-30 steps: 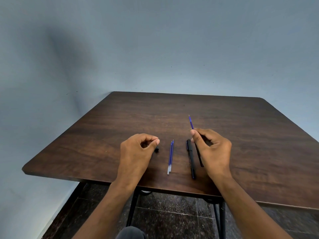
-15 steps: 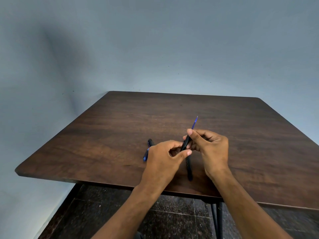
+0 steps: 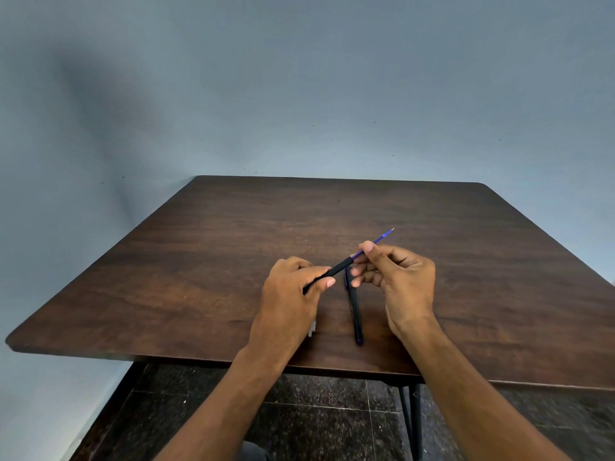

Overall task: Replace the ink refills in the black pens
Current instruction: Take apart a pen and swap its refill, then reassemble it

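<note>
- Black pen barrel (image 3: pixel 336 269) is held above the table, slanting up from near-left to far-right, between the two hands over the middle of the near half of the tabletop.
- Blue refill (image 3: pixel 382 236) sticks out of the barrel's far-right end; its fine tip points up and to the far right.
- Left hand (image 3: pixel 293 294) grips the lower, near-left end of the barrel, its fingers (image 3: pixel 327 282) curled round it with the thumb lying along the side.
- Right hand (image 3: pixel 399 281) pinches the blue refill just past the barrel's mouth, between thumb and forefinger; its other fingers are loosely curled beneath.
- Second black pen (image 3: pixel 355 314) lies flat on the table just below the hands, running near to far, its far end partly hidden behind the right hand's fingers.
- A pale, thin end of something (image 3: pixel 311 329) peeks out from under the left hand near the table's front edge; what it is cannot be told.
- The table (image 3: pixel 199 261) is dark brown wood grain with rounded corners, on black metal legs (image 3: pixel 414 424).
- Behind it stands a plain blue-grey wall (image 3: pixel 299 78); below lies a dark speckled tiled floor (image 3: pixel 332 410).
</note>
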{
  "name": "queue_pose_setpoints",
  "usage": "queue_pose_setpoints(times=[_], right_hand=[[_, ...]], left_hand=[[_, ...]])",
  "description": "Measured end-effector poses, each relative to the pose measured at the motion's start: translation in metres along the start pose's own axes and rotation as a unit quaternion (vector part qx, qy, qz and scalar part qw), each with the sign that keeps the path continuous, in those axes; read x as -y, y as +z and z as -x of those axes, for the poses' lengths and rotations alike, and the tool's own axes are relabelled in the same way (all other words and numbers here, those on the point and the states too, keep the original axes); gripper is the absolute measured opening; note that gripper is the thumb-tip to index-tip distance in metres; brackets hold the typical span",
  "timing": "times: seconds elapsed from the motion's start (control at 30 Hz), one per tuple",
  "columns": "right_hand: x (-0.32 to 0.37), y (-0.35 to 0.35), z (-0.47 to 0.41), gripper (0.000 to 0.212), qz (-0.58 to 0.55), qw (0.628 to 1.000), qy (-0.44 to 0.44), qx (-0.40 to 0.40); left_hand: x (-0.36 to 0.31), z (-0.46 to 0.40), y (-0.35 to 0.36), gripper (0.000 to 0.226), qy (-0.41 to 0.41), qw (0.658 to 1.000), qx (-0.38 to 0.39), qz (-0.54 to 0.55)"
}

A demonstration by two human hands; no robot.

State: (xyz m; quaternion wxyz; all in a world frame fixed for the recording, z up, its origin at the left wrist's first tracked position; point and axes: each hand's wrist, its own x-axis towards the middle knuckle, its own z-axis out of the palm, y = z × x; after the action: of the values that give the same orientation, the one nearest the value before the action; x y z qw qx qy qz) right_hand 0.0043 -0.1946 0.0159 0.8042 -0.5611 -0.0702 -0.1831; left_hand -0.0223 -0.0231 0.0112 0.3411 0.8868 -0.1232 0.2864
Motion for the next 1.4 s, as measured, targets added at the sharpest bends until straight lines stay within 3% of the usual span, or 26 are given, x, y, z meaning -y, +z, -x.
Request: queue_pose_setpoints(times=[0.6,0.73,0.83,0.9,0.97,1.07,1.23,1.4], right_hand=[[0.001,-0.013,-0.008,0.016,0.000,0.993,0.002,-0.115],[0.016,-0.020,-0.009,0.016,0.076,0.989,0.047,-0.122],[0.029,-0.032,-0.012,0.029,0.272,0.956,0.068,-0.088],[0.039,-0.043,-0.012,0.046,0.443,0.893,0.057,-0.063],[0.045,-0.054,-0.009,0.054,0.537,0.840,0.059,-0.052],[0.048,-0.067,-0.002,0.047,0.583,0.807,0.074,-0.064],[0.051,-0.072,0.006,0.029,0.570,0.813,0.086,-0.079],[0.054,-0.078,-0.001,0.024,0.581,0.805,0.096,-0.077]], left_hand=[[0.010,0.004,-0.002,0.022,-0.008,1.000,-0.002,0.011],[0.011,0.003,0.000,0.023,-0.009,1.000,0.000,0.009],[0.013,0.002,0.001,0.022,-0.003,1.000,0.004,0.008],[0.014,0.002,0.001,0.022,-0.005,1.000,-0.001,0.019],[0.014,0.002,0.001,0.021,-0.009,1.000,-0.004,0.029],[0.015,0.001,0.000,0.021,-0.016,0.999,0.004,0.047],[0.016,0.001,0.001,0.022,-0.035,0.997,0.017,0.068],[0.016,0.002,0.000,0.024,-0.044,0.997,0.017,0.055]])
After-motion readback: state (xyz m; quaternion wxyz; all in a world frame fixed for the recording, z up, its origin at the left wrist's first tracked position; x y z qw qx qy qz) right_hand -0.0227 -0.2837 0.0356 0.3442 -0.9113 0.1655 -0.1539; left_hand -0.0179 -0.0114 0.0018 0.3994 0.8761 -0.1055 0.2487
